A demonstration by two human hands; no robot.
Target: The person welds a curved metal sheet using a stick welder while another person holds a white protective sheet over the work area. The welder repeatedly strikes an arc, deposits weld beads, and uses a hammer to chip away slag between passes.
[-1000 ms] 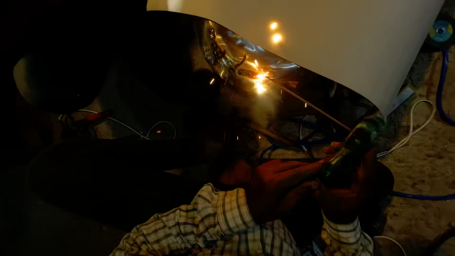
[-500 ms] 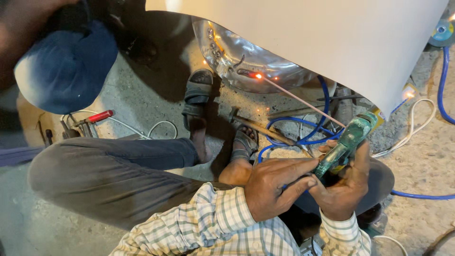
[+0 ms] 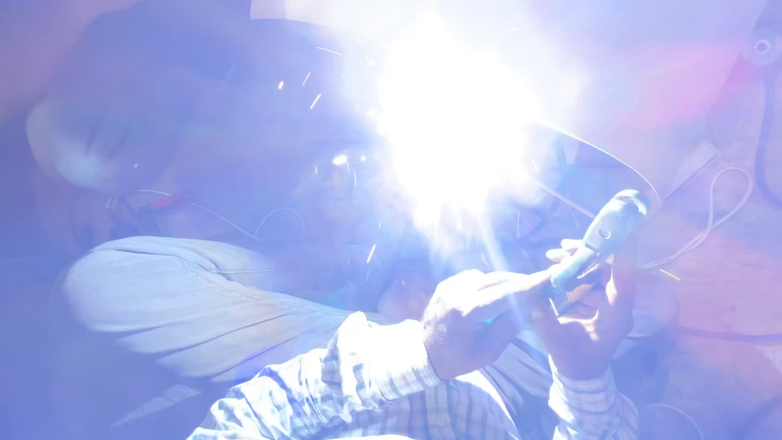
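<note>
A: Since the earlier frame, a white-blue arc flare (image 3: 456, 138) has erupted at the rod tip, washing out the scene; welding is judged under way.

B: Grip? Room?

A: Both the left hand (image 3: 468, 322) and right hand (image 3: 590, 326) wrap closed around the grey-green cylindrical electrode holder (image 3: 599, 240). Another person's trousered knee (image 3: 187, 301) crowds the left side; open ground lies right.

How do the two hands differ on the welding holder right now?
The left hand sits lower, knuckles up, its fingers stretched toward the welding holder. The right hand is upright under the holder, fingers curled round its lower end in a closed grip. The left hand's back catches the glare; the right hand is mostly in shadow. Both wear checked shirt cuffs and meet at the holder.
</note>
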